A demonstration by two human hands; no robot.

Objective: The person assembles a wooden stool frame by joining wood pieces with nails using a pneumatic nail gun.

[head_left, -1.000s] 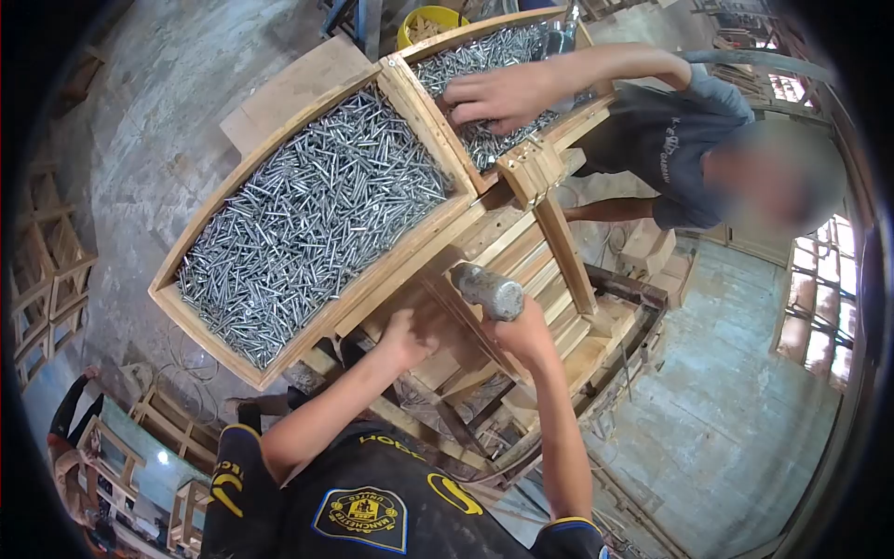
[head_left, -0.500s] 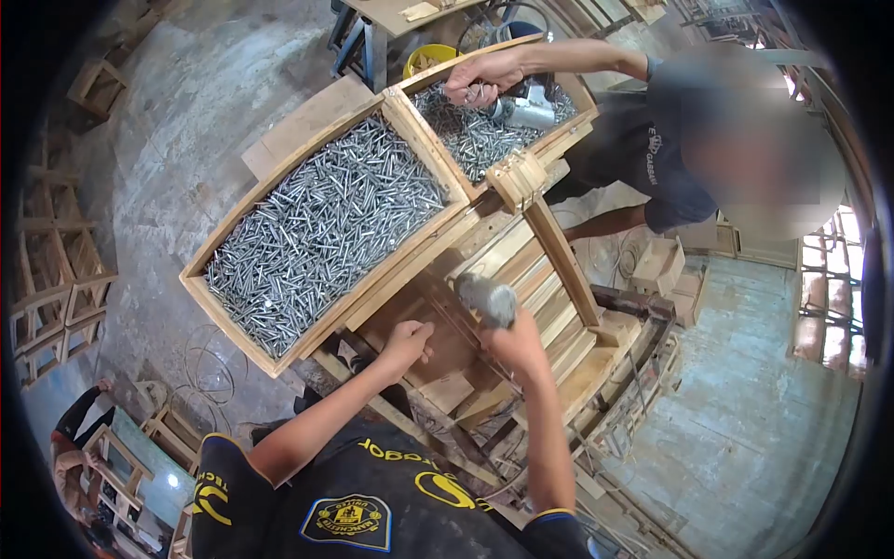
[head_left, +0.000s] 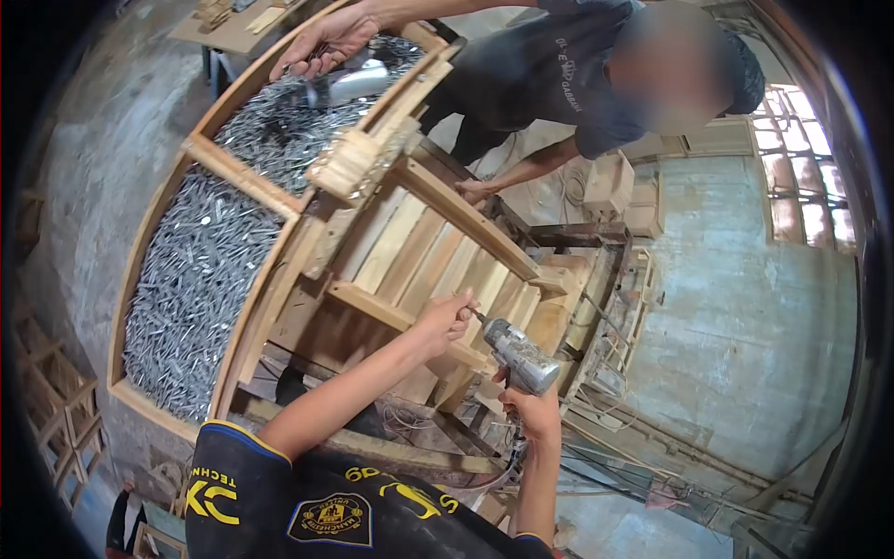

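My right hand (head_left: 533, 410) is wrapped round the handle of a grey power driver (head_left: 521, 357), which points up and left. At its tip, my left hand (head_left: 447, 324) has its fingers pinched together; whatever they hold is too small to make out. Both hands are over the near rail of a wooden slatted frame (head_left: 438, 252). To the left stands a wooden box (head_left: 244, 177) with two compartments, full of metal screws (head_left: 191, 289).
Across the frame, a co-worker (head_left: 559, 84) reaches one hand (head_left: 326, 42) over the far compartment, beside another metal tool (head_left: 349, 86). The co-worker's other hand rests by the frame's far rail. Dark metal supports (head_left: 577, 233) and a wooden block (head_left: 610, 182) lie beyond.
The view has shifted right. The driver has turned from pointing away to pointing up-left, and my left hand has come to its tip. The co-worker's lower hand now shows at the frame.
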